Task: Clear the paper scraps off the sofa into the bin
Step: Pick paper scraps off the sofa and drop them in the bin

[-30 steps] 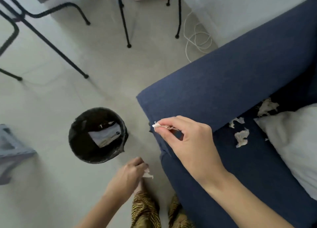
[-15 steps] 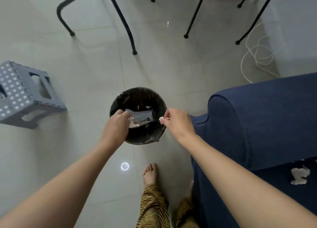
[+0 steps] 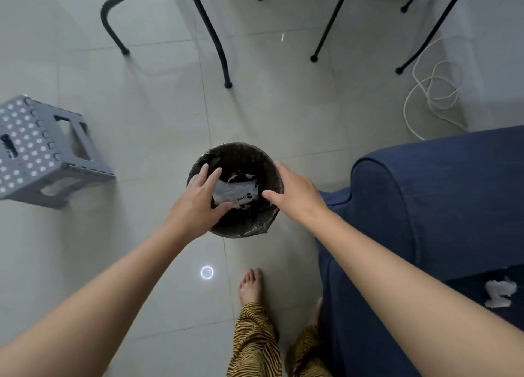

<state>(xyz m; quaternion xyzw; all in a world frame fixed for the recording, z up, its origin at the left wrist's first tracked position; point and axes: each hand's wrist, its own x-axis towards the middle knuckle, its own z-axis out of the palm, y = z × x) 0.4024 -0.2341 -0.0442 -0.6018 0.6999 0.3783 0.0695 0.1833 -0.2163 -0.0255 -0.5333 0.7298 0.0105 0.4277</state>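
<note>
Fingers of both hands are spread apart and hold nothing, palms facing down over the bin. Nearest the camera, two bare forearms reach forward from the bottom corners, above striped trouser legs (image 3: 256, 345) and a bare foot (image 3: 250, 284) on pale floor tiles. A small ring of reflected light (image 3: 206, 272) shines on the tile just left of the foot. To the right stands the dark blue sofa (image 3: 442, 206), its rounded arm close beside the bin; one white paper scrap (image 3: 499, 293) lies on the seat at the right edge of the view. Farther forward, the left hand (image 3: 198, 203) hovers over the left side of the round black bin (image 3: 241, 229), and the right hand (image 3: 295, 191) hovers over its right rim. Inside the bin lie a pale wrapper printed "CHIPS" (image 3: 236, 192) and torn white scraps (image 3: 236, 176) beside it. Left of the bin, well apart, sits a grey plastic step stool (image 3: 37, 152) with white dots. Beyond the bin stand thin black furniture legs (image 3: 211, 36), and a white cable (image 3: 431, 93) lies coiled on the floor at the far right.
</note>
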